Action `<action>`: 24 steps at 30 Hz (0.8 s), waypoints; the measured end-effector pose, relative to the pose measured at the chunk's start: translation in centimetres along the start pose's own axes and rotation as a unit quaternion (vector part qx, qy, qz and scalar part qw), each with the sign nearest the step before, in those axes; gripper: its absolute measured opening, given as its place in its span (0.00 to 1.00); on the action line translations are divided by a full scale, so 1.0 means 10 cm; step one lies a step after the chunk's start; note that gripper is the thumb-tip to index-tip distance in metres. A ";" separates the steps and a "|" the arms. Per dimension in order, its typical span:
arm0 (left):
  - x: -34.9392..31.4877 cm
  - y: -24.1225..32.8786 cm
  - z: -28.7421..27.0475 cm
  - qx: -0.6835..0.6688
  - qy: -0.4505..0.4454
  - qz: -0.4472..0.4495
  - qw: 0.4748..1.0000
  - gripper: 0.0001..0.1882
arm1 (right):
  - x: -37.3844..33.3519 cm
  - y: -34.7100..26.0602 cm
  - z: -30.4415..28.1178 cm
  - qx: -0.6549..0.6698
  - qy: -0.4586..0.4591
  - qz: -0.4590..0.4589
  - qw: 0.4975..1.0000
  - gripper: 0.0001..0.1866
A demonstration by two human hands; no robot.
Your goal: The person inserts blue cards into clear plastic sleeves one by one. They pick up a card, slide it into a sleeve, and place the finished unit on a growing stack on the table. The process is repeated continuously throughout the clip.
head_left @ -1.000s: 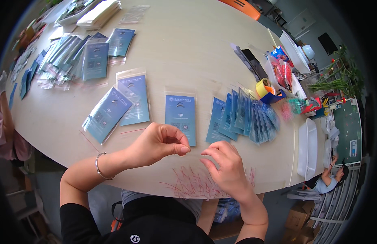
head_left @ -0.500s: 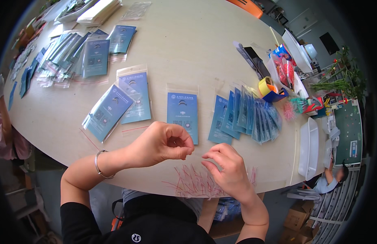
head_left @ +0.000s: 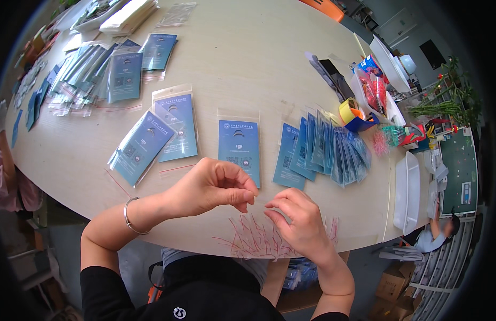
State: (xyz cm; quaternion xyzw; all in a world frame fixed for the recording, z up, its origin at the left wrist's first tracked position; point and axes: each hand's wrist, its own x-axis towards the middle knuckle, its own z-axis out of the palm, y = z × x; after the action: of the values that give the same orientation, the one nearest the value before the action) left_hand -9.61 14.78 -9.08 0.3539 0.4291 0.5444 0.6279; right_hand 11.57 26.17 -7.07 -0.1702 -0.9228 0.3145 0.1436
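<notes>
Near the table's front edge my left hand (head_left: 218, 184) is closed in a pinch, thumb against fingers. Whatever lies between its fingertips is too small to make out. Facing it, my right hand (head_left: 299, 216) has its thumb and forefinger a little apart, with nothing visible between them. Just beyond my hands lies a blue card in a clear zip bag (head_left: 238, 140). Below and partly behind my right hand is a loose pile of thin red strips (head_left: 253, 238). Two more bagged cards (head_left: 142, 140) overlap on the left; on the right, several bagged cards (head_left: 318, 147) are fanned out.
More bagged cards (head_left: 125, 75) are heaped at the far left, near a stack of white bags (head_left: 127, 16). Yellow tape (head_left: 348, 113), a red-filled container (head_left: 372, 88) and a white tray (head_left: 406, 192) line the right side. Other people are at both edges.
My left hand's fingers have closed in and straightened slightly, narrowing the hollow between them and the thumb. My right hand stays almost in place; the cards have not moved.
</notes>
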 end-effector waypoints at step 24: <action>-0.06 -0.09 0.05 -0.048 0.030 0.013 0.998 0.10 | -0.01 0.02 0.05 -0.008 -0.007 -0.014 1.000 0.06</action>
State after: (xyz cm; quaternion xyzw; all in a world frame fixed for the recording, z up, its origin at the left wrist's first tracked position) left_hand -8.85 14.04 -9.58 0.3127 0.4159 0.5831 0.6239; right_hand 11.48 26.00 -7.59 -0.1561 -0.9287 0.3059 0.1401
